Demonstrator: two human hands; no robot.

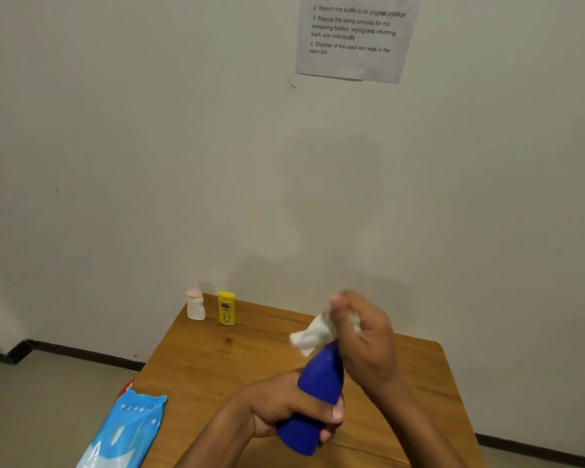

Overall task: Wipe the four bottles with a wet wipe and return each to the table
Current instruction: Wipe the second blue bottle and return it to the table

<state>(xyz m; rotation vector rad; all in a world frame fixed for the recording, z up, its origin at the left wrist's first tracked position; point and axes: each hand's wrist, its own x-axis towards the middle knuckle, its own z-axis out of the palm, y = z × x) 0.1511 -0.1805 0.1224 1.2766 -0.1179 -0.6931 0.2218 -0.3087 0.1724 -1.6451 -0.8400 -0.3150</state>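
A dark blue bottle (320, 383) is held tilted above the wooden table (217, 366), its lower half gripped by my left hand (284, 407). My right hand (365, 336) is closed around the bottle's top with a crumpled white wet wipe (313, 334) pressed against it; the cap is hidden by the wipe and fingers. Two more bottles stand upright at the table's far left corner by the wall: a small white one with a pinkish cap (195, 305) and a yellow one (226, 308). I see no fourth bottle.
A blue and white wet wipe pack (125, 434) lies at the table's near left edge, over something red (126, 388). The wall rises right behind the table. An instruction sheet (355, 35) hangs on it. Floor lies to the left.
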